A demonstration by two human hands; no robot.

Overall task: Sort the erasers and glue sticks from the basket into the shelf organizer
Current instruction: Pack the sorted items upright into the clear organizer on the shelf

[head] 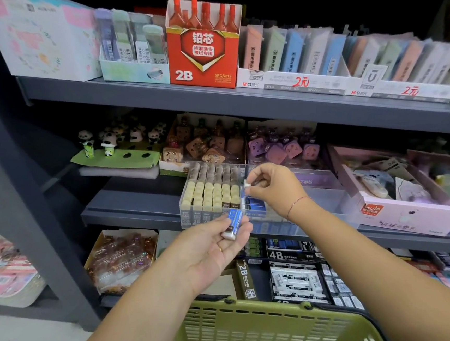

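eraser [232, 223] near-upright, white end down, in left grip [211, 248]; right grip [273, 191] pinches white bit [247, 184]

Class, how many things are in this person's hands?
2. The left hand holds a blue-sleeved white eraser; the right hand pinches a small white piece above the clear plastic organizer. Others could be hidden.

Red thread bracelet [296, 204] on right wrist, gold ring [220, 249] on left grip [207, 251].
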